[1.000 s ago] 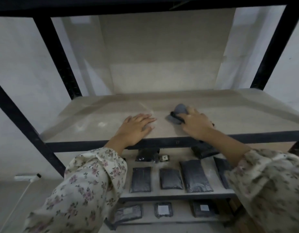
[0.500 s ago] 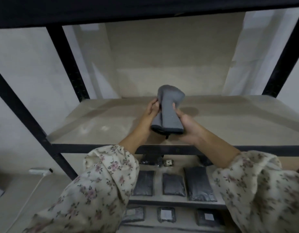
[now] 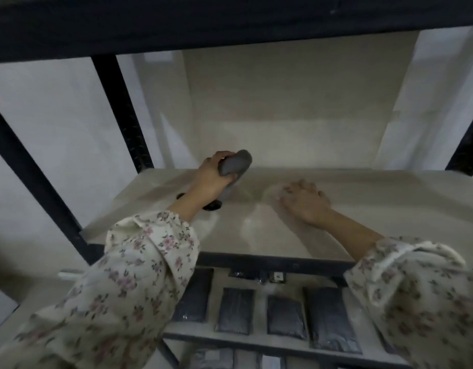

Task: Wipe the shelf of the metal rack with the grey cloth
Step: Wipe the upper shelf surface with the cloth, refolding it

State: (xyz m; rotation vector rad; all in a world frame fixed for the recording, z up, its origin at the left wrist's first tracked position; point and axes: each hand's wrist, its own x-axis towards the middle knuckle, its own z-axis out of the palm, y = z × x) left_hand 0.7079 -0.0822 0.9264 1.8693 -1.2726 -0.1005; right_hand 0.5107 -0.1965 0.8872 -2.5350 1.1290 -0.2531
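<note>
The grey cloth, folded into a thick roll, is gripped in my left hand above the left-centre of the pale shelf of the black metal rack. Its lower end hangs down behind my wrist near the shelf surface. My right hand lies palm down on the shelf to the right of the cloth, fingers loosely curled and holding nothing.
Black uprights stand at the left and right, and a dark upper shelf edge runs overhead. On the lower shelf lie several dark flat packets. A white wall closes the back.
The cloth went from my right hand on the shelf, through both hands held up, into my left hand alone. My right hand came down flat on the shelf.
</note>
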